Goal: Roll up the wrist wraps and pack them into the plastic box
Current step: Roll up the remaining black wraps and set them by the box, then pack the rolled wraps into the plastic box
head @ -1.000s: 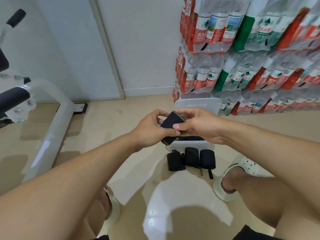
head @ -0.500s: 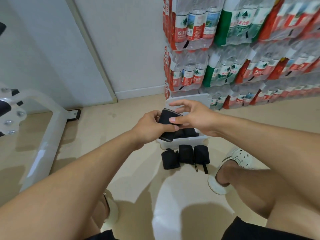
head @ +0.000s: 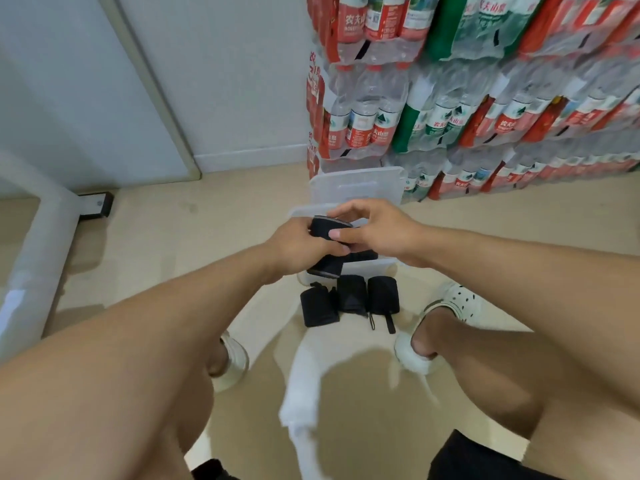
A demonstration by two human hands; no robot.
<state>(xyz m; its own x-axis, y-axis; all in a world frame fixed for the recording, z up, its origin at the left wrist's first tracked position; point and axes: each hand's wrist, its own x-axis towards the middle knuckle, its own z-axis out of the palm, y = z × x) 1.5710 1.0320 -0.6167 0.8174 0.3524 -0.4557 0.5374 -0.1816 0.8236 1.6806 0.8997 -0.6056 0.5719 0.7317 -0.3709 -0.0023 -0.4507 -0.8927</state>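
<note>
I see my left hand (head: 301, 247) wrapped around a rolled black wrist wrap (head: 327, 249), holding it above the clear plastic box (head: 384, 266) on the floor. My right hand (head: 377, 230) pinches the wrap's far end, thumb on the near side, fingers curled over the top. Something dark lies inside the box, mostly hidden. Three more rolled wraps (head: 349, 299) lie side by side just near of the box. The box's lid (head: 356, 185) leans on the far stacked water bottles (head: 467, 98).
</note>
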